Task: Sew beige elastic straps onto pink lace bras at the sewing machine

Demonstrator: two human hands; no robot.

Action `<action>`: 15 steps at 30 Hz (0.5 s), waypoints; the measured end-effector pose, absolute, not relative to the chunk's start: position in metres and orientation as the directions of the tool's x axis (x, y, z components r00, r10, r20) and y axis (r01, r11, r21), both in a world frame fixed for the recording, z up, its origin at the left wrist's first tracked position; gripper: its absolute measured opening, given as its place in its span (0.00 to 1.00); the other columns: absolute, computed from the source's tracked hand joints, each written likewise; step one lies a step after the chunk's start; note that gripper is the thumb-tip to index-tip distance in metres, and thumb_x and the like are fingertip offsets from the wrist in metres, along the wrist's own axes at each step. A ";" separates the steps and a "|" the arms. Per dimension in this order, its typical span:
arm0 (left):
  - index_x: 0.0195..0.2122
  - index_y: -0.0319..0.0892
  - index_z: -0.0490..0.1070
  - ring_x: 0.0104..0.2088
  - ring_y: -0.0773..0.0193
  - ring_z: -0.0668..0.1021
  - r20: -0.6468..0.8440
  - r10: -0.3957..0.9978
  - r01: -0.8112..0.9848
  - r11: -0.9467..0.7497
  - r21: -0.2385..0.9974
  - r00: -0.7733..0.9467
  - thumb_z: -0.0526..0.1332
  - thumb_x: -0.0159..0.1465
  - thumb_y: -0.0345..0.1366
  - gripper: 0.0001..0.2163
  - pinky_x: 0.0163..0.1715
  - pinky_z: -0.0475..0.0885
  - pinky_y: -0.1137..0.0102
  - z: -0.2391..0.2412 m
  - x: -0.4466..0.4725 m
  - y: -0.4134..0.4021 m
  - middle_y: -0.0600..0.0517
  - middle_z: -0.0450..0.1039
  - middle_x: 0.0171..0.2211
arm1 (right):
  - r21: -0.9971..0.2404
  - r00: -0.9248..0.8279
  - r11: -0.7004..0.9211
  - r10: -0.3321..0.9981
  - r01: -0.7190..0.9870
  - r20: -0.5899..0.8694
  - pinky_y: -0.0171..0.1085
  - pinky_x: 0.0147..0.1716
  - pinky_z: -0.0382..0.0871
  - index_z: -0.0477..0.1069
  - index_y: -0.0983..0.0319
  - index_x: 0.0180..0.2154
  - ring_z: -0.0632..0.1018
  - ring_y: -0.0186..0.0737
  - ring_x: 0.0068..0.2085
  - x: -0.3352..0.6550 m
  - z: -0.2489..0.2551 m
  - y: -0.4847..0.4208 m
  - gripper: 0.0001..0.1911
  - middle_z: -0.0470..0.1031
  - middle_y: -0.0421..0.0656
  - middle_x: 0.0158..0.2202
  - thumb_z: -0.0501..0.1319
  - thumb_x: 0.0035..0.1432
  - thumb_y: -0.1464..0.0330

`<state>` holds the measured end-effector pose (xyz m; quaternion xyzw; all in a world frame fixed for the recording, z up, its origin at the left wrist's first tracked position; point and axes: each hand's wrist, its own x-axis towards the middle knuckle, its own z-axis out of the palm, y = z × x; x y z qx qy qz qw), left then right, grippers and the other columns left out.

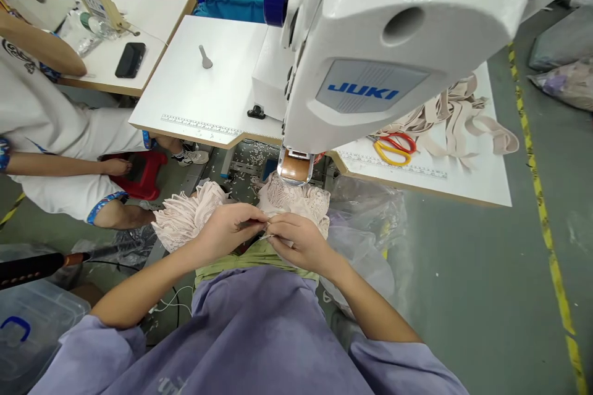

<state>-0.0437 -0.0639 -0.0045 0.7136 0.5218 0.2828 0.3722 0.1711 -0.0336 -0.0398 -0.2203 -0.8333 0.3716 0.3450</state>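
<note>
My left hand (pixel 231 228) and my right hand (pixel 299 237) meet in front of my lap, fingertips pinched together. Something thin and pale shows between them, too small to name. Just beyond my fingers, pale pink lacy fabric (pixel 296 200) hangs below the sewing machine head (pixel 361 68). A gathered bundle of similar pale fabric (pixel 189 213) lies beside my left wrist. The machine's rounded metal-rimmed end (pixel 296 168) stands above the lacy fabric.
On the white table (pixel 482 188) at right lie scissors with red and yellow handles (pixel 393 149) and beige strips (pixel 456 123). A seated co-worker (pixel 60 129) is at left, by a phone (pixel 130 60). Clear plastic bags (pixel 365 247) are by my right side.
</note>
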 end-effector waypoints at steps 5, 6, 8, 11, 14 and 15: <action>0.39 0.45 0.77 0.36 0.66 0.79 -0.084 0.950 0.564 -0.106 0.819 0.302 0.60 0.66 0.33 0.06 0.36 0.72 0.73 0.011 -0.037 -0.060 0.53 0.79 0.36 | -0.676 -0.582 0.714 0.632 0.180 0.512 0.37 0.39 0.75 0.70 0.58 0.39 0.79 0.39 0.38 0.169 -0.037 -0.042 0.07 0.79 0.45 0.36 0.57 0.62 0.75; 0.38 0.44 0.76 0.36 0.66 0.78 -0.118 0.945 0.571 -0.083 0.817 0.305 0.60 0.65 0.32 0.05 0.36 0.72 0.72 0.012 -0.036 -0.057 0.53 0.78 0.35 | -0.668 -0.574 0.718 0.636 0.195 0.516 0.37 0.39 0.75 0.70 0.59 0.38 0.79 0.39 0.38 0.168 -0.037 -0.043 0.07 0.79 0.45 0.36 0.57 0.62 0.76; 0.35 0.44 0.74 0.34 0.65 0.76 -0.184 0.933 0.582 -0.033 0.812 0.310 0.59 0.64 0.31 0.04 0.34 0.71 0.72 0.013 -0.035 -0.050 0.53 0.76 0.33 | -0.679 -0.554 0.699 0.665 0.224 0.501 0.38 0.39 0.75 0.71 0.59 0.37 0.79 0.39 0.38 0.166 -0.039 -0.045 0.07 0.79 0.46 0.36 0.57 0.62 0.76; 0.33 0.43 0.72 0.34 0.64 0.75 -0.232 0.922 0.570 0.015 0.822 0.311 0.59 0.64 0.35 0.04 0.33 0.71 0.71 0.006 -0.032 -0.044 0.52 0.74 0.35 | -0.769 -0.505 0.591 0.755 0.245 0.419 0.38 0.37 0.75 0.72 0.60 0.37 0.80 0.40 0.37 0.163 -0.041 -0.047 0.07 0.80 0.46 0.35 0.57 0.63 0.75; 0.33 0.42 0.70 0.35 0.65 0.75 -0.248 0.934 0.410 0.126 0.903 0.259 0.59 0.65 0.37 0.06 0.35 0.72 0.70 -0.006 -0.023 -0.047 0.50 0.73 0.38 | -0.876 -0.405 0.431 0.856 0.215 0.322 0.38 0.39 0.76 0.75 0.58 0.38 0.81 0.40 0.38 0.161 -0.039 -0.050 0.07 0.81 0.44 0.36 0.59 0.64 0.72; 0.34 0.41 0.69 0.35 0.65 0.75 -0.242 0.944 0.312 0.166 0.936 0.222 0.59 0.66 0.39 0.07 0.35 0.73 0.70 -0.010 -0.019 -0.050 0.50 0.73 0.38 | -0.900 -0.366 0.385 0.883 0.202 0.295 0.39 0.40 0.76 0.76 0.57 0.38 0.81 0.40 0.39 0.161 -0.037 -0.050 0.06 0.81 0.43 0.37 0.60 0.64 0.71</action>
